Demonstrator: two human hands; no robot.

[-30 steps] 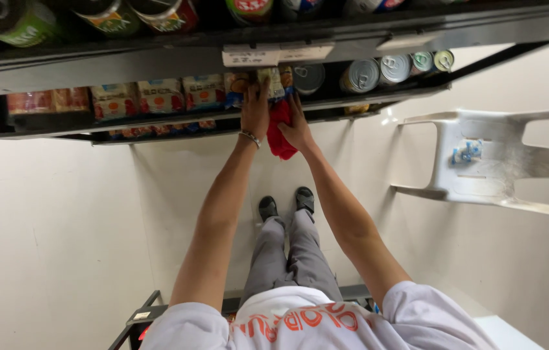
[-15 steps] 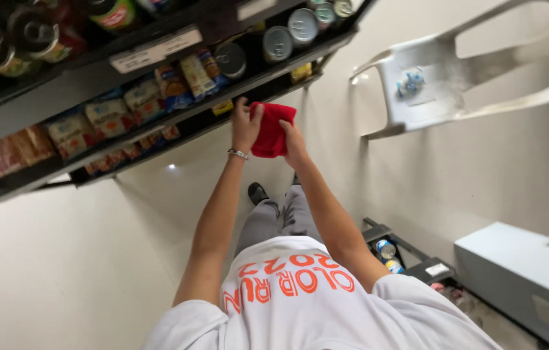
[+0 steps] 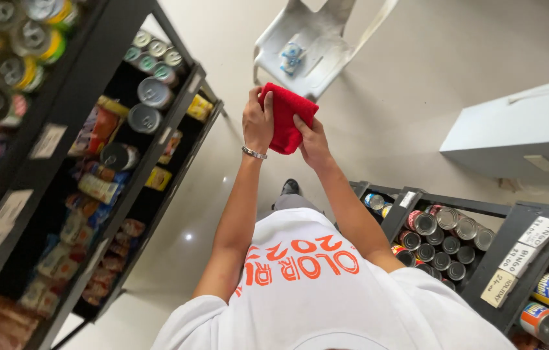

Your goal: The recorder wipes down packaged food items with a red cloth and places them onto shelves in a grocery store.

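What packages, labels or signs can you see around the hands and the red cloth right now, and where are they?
Shelf tags: pale rectangles, left rack edges.
Snack packets: colourful pouches, left rack.
Cans: round silver tops, lower-right rack.
Price cards: white rectangles, right rack front.
Red cloth: between left hand and right hand.

Floor [image 3: 430,58]: pale, glossy, with one small light reflection. Left: black shelf unit [image 3: 103,71] stocked with cans and packets. Lower right: a second black rack [image 3: 514,233] of cans with paper labels. Top centre: white plastic chair [image 3: 316,45]. Right: grey box [image 3: 514,133].
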